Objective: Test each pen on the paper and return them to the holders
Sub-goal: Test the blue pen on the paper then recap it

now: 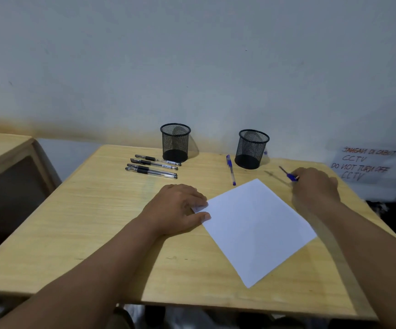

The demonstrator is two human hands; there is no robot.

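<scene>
The left hand (178,207) is lying flat at the near-left corner of the sheet of paper (256,231), its fingers (198,198) straight and relaxed, pressing the corner onto the surface (97,222) and holding nothing. Across the sheet, the right hand (315,186) is gripping a blue pen (289,175), its fingers curled round the barrel; the pen's long axis is running from those fingers up and to the left, its far end pointing away from the paper, which is lying just on the near side of the hand. A second blue pen (230,170) is lying beyond the sheet between the two hands, its axis running near to far. Farther out, four black pens (153,166) are lying parallel, left of everything, before the left mesh holder (175,142); the right mesh holder (252,148) is standing just beyond the right hand's reach line, nearer that hand.
</scene>
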